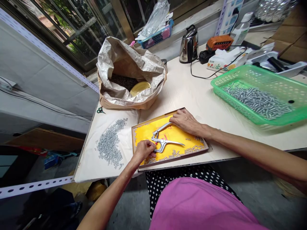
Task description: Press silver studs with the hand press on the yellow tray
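A shallow tray [134,140] with a yellow lining lies at the table's front edge, small metal pins scattered along its sides. Over it are metal hand pliers [165,142] with their handles spread. My left hand [144,150] is closed in a pinch at the jaw end of the pliers; what its fingertips hold is too small to name. My right hand [185,122] reaches over the tray's back edge, its fingers closed around the end of the upper handle.
A pile of metal pins [110,143] lies on white cloth at the left, near small scissors [101,110]. Behind stands an open sack [134,102]. A green basket [240,111] of metal pieces is at the right, a kettle [188,44] at the back.
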Demonstrator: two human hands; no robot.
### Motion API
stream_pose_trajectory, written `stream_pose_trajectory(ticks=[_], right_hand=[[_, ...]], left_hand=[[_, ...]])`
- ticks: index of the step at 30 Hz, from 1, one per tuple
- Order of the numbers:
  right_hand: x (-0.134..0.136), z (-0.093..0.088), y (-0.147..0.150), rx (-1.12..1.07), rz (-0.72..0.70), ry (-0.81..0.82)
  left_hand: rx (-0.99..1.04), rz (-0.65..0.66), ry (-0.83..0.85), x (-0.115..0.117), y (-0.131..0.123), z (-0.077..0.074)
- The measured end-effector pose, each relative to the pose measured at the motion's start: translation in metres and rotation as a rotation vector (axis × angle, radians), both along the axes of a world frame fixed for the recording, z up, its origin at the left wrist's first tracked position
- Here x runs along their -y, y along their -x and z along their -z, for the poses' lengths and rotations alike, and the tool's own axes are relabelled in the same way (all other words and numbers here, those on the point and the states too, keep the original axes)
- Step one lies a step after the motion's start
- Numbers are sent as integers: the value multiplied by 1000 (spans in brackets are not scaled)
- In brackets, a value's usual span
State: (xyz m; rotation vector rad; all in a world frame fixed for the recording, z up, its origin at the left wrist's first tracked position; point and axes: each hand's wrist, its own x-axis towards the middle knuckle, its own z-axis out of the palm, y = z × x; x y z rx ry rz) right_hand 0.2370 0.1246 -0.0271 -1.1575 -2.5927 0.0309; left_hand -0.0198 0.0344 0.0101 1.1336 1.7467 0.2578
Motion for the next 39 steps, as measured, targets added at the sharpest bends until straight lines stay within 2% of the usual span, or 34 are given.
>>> stream_pose_trajectory(ticks=[3, 6, 9, 16, 20, 25, 31, 33, 36, 37, 39], right_hand=[[1, 5, 0, 25, -26, -3], [4, 7, 0, 22, -16, 30], [8, 6, 0, -5, -6, 91], [18, 1, 4, 19, 41, 153], [40, -3, 6, -41, -20, 173], [73, -4, 8, 36, -20, 136], [87, -11, 13, 39, 30, 155], [86, -10, 15, 12, 15, 137], [88, -4, 13, -79, -51, 92], [89, -2, 10, -125, -65, 66], [88, 0, 3, -251, -134, 19]], left_hand=[[-3, 30, 9, -2, 2, -1], [4, 40, 97, -5, 2, -6], [-8, 55, 161, -8, 1, -11], [5, 34, 191, -8, 1, -12], [8, 38, 178, -3, 2, -12], [4, 36, 156, 1, 2, -11], [-41, 101, 153, 0, 6, -7], [-153, 152, -1, 4, 5, -8], [-415, 242, -448, 21, -10, -16], [-473, 320, -545, 27, -18, -18], [-467, 587, -668, 29, -35, -19]])
